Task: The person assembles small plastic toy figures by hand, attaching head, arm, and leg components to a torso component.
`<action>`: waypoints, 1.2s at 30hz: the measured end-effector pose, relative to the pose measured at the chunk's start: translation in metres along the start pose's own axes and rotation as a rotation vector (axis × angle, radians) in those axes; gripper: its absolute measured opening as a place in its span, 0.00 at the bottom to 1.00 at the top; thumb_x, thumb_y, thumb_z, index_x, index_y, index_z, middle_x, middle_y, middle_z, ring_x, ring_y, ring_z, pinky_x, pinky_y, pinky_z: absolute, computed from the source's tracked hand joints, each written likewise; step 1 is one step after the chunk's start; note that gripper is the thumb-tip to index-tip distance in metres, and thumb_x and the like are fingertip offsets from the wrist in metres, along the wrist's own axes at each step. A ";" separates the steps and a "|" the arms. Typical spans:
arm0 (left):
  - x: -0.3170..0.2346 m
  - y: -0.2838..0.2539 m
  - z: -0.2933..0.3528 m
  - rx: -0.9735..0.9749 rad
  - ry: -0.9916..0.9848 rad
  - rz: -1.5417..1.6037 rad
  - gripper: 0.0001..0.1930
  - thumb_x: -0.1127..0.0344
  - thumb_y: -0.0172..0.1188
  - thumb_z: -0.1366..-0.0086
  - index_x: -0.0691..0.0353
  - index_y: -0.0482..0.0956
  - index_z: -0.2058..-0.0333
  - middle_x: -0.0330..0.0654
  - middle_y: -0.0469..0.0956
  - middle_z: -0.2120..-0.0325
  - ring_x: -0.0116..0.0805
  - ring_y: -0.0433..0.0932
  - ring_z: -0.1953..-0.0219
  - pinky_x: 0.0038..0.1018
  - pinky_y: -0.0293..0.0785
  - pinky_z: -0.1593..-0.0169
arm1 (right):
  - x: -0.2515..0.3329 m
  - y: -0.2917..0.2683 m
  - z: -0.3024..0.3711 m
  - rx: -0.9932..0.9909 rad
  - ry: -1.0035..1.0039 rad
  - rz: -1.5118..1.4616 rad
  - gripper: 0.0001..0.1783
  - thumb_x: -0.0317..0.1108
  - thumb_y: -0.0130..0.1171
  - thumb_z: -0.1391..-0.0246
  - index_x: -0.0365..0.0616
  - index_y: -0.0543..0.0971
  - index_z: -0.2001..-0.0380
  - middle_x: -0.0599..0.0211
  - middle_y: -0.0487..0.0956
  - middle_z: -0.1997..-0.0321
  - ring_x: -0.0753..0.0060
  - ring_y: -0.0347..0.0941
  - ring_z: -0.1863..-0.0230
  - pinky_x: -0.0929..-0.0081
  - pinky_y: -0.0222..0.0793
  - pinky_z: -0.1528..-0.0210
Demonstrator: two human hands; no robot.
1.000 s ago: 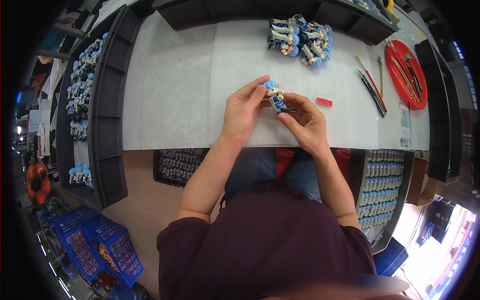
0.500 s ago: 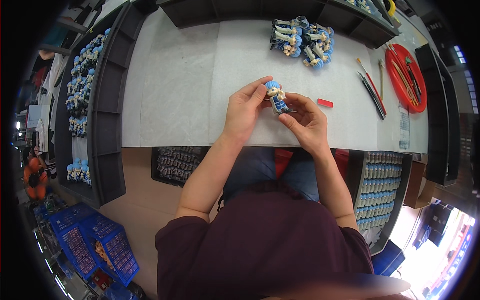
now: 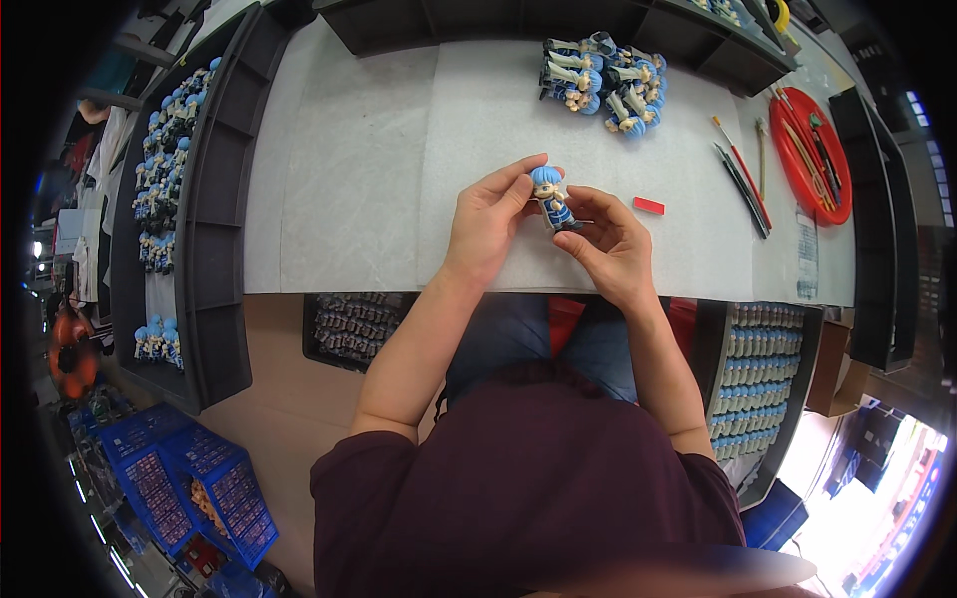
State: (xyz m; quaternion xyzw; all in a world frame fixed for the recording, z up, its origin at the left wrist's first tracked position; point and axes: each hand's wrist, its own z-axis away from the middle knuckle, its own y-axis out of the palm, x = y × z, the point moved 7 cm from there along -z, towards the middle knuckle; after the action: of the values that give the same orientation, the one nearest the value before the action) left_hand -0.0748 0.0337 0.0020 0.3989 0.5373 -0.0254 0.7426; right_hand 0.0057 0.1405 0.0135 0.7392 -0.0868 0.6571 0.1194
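A small blue-haired figurine (image 3: 554, 202) in blue and white clothes is held upright above the work table (image 3: 349, 179), its front toward me. My left hand (image 3: 485, 221) grips it at the head and side, thumb and forefinger closed on it. From the other side, my right hand (image 3: 613, 242) pinches it near the base and the side of the body. Beside my right hand lies a small red block (image 3: 649, 205) on the white surface. Farther back, a cluster of similar figurines (image 3: 604, 80) lies heaped on the table.
On the right, brushes (image 3: 743, 189) lie near a red oval tray (image 3: 843, 211) of tools. A dark crate (image 3: 214, 199) with figurines flanks the left; another dark crate (image 3: 558, 22) borders the back. Figurine trays (image 3: 763, 379) sit below the table edge. Blue baskets (image 3: 214, 488) stand lower left.
The figurine has turned slightly between my fingers, its face now more toward me and its head a little lower. Both hands stay in nearly the same place.
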 end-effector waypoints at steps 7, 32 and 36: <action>0.001 -0.001 0.000 -0.013 0.011 0.001 0.15 0.68 0.45 0.33 0.68 0.70 0.51 0.48 0.75 0.57 0.30 0.73 0.56 0.26 0.68 0.50 | 0.000 0.000 0.000 -0.006 -0.015 -0.002 0.27 0.22 0.64 0.58 0.35 0.69 0.51 0.62 0.73 0.59 0.73 0.71 0.56 0.77 0.70 0.54; -0.002 0.000 0.003 0.019 0.130 -0.080 0.18 0.78 0.51 0.40 0.66 0.68 0.49 0.48 0.74 0.55 0.33 0.73 0.53 0.28 0.69 0.49 | 0.004 -0.008 0.001 -0.137 -0.078 -0.019 0.28 0.17 0.56 0.53 0.37 0.64 0.47 0.58 0.69 0.51 0.70 0.68 0.50 0.75 0.68 0.51; -0.005 0.003 0.004 0.046 0.149 -0.111 0.20 0.80 0.50 0.41 0.66 0.67 0.48 0.50 0.72 0.52 0.36 0.71 0.50 0.29 0.65 0.44 | -0.003 -0.010 0.000 -0.151 -0.050 -0.046 0.26 0.17 0.56 0.53 0.36 0.64 0.48 0.57 0.69 0.51 0.70 0.70 0.53 0.75 0.69 0.51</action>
State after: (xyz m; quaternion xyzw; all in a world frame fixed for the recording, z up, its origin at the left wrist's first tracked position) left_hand -0.0727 0.0315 0.0087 0.3860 0.6116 -0.0492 0.6889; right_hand 0.0081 0.1499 0.0102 0.7461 -0.1222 0.6271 0.1874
